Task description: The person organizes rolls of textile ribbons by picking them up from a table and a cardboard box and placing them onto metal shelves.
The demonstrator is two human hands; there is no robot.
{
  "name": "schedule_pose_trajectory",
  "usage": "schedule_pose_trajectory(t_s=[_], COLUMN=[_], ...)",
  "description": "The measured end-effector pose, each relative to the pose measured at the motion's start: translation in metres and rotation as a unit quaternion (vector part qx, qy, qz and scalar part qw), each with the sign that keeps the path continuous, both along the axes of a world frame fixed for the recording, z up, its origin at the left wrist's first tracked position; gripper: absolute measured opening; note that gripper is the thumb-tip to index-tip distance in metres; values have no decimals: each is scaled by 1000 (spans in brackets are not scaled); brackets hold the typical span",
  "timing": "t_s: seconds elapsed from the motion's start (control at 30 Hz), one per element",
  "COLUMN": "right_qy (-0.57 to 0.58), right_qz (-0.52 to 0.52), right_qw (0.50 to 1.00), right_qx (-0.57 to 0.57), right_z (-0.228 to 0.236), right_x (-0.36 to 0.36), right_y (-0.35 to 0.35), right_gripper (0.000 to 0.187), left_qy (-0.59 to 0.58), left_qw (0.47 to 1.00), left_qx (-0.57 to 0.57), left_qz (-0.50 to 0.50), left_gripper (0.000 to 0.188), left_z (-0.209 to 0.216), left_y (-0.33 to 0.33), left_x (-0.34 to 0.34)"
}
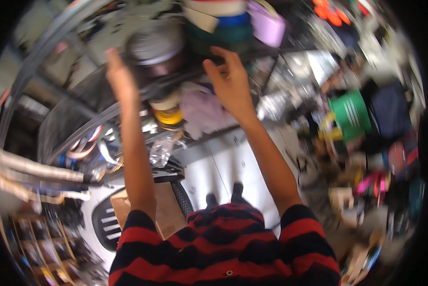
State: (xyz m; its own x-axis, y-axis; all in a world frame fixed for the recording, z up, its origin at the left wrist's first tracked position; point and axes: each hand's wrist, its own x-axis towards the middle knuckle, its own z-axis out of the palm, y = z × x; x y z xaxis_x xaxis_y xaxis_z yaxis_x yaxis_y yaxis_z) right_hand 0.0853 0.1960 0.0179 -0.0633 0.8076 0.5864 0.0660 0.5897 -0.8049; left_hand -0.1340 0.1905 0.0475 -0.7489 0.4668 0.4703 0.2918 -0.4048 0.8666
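My left hand (121, 78), blurred by motion, reaches up along the left side of a round grey-topped object (156, 45) on a dark shelf (195, 66). Its fingers are stretched out and hold nothing that I can see. My right hand (231, 81) is raised to the right of that object, thumb and fingers apart and empty. Beyond it stands a round stack in dark green, blue and white (223, 35), with a lilac container (267, 24) at its right. Whether either hand touches anything is hard to tell.
Below the shelf are a yellow-and-white roll (168, 114) and pale purple cloth (202, 112). A cardboard box (168, 209) lies on a black slatted seat (106, 221) at lower left. To the right, a green bucket (351, 114) stands among clutter and clear plastic bags (276, 102).
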Motion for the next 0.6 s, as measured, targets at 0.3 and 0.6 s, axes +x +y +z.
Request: schedule_pose_trajectory(t_s=[0.3,0.6], right_qy=[76,203], right_qz=[-210,-517], right_qw=[951,802], right_qx=[-214,-221], right_z=[-127,-183], right_x=[200,310], right_y=[-199,-420], right_gripper=[33,30], left_qy=[-24,111], left_qw=[887,622], left_qx=[30,-151], left_qz=[-460,-761], left_gripper=[52,45], left_z=[-131,-187], left_y=[-123,-234], left_x=[213,399])
